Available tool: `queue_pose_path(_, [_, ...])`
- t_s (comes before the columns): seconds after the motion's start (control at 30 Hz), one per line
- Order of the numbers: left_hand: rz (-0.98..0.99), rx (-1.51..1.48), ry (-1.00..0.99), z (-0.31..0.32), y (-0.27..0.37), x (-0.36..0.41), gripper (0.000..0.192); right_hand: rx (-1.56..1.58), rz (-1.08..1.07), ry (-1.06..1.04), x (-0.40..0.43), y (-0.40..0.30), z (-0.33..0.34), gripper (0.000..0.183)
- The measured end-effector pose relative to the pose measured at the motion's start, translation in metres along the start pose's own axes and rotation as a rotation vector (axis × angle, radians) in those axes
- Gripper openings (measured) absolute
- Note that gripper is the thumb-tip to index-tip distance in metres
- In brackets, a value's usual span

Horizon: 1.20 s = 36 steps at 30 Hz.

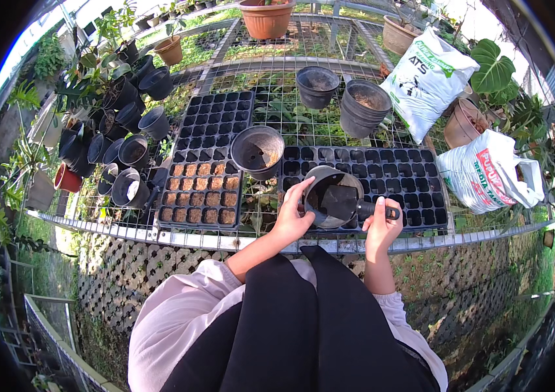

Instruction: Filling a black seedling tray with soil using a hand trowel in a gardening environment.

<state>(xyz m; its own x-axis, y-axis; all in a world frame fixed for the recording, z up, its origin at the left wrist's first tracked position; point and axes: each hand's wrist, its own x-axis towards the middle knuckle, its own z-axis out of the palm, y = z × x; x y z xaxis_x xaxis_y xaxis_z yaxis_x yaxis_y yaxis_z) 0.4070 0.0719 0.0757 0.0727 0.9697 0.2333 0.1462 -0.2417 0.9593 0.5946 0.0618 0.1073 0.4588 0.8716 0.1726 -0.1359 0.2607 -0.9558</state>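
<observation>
My left hand (295, 213) grips the side of a dark plastic pot (324, 171), its thumb near the rim. The pot leans so that its mouth faces me. My right hand (384, 221) is closed around the black handle of a hand trowel (340, 200), whose dark blade rests inside the pot. Beneath the pot lies a black seedling tray (417, 198) with dark cells. Left of my hands, another seedling tray (199, 190) has brown growing medium in its front rows. A round black pot (257, 147) stands between the trays, with some medium at its bottom.
Everything sits on a wire-mesh bench with a metal front edge (258, 243). Black pots (317, 87) and stacked pots (363, 110) stand behind. Two white printed sacks (429, 73) are at right. Several small pots (133, 151) and plants crowd the left. A terracotta-coloured pot (266, 19) stands farther back.
</observation>
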Motion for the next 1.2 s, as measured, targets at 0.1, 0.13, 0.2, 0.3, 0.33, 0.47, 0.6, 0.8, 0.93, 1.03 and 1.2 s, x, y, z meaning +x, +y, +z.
queue_pose_path(0.1, [-0.005,0.012,-0.007,0.002,-0.008,0.001,0.075,0.076,0.064,0.137,0.004,0.002,-0.003,0.017])
queue_pose_path(0.13, [-0.047,-0.011,-0.014,0.003,-0.008,0.001,0.075,0.102,0.109,0.169,0.006,0.004,-0.006,0.018])
queue_pose_path(0.2, [-0.086,-0.032,-0.023,0.003,-0.013,0.003,0.074,0.162,0.143,0.207,0.009,0.000,-0.008,0.018])
queue_pose_path(0.3, [-0.073,-0.060,0.020,0.002,-0.025,0.005,0.073,0.220,0.178,0.254,0.012,-0.005,-0.011,0.019])
queue_pose_path(0.33, [-0.070,-0.080,0.022,0.002,-0.026,0.007,0.071,0.220,0.175,0.273,0.013,-0.005,-0.013,0.019])
queue_pose_path(0.47, [-0.314,-0.296,0.032,0.002,-0.005,0.007,0.069,0.281,0.212,0.315,0.017,-0.007,-0.020,0.023])
queue_pose_path(0.6, [-0.383,-0.356,0.020,-0.001,-0.011,0.009,0.067,0.327,0.218,0.328,0.021,-0.001,-0.027,0.027])
queue_pose_path(0.8, [-0.439,-0.409,0.065,-0.009,-0.016,0.014,0.061,0.363,0.209,0.331,0.021,0.000,-0.027,0.028])
queue_pose_path(0.93, [-0.500,-0.422,0.056,-0.017,-0.016,0.012,0.059,0.360,0.218,0.324,0.022,0.000,-0.023,0.027])
queue_pose_path(1.03, [-0.510,-0.514,0.077,-0.023,-0.029,0.010,0.058,0.417,0.196,0.343,0.022,0.002,-0.017,0.026])
queue_pose_path(1.2, [-0.508,-0.512,0.054,-0.042,-0.036,0.005,0.054,0.408,0.174,0.374,0.021,-0.002,-0.005,0.027])
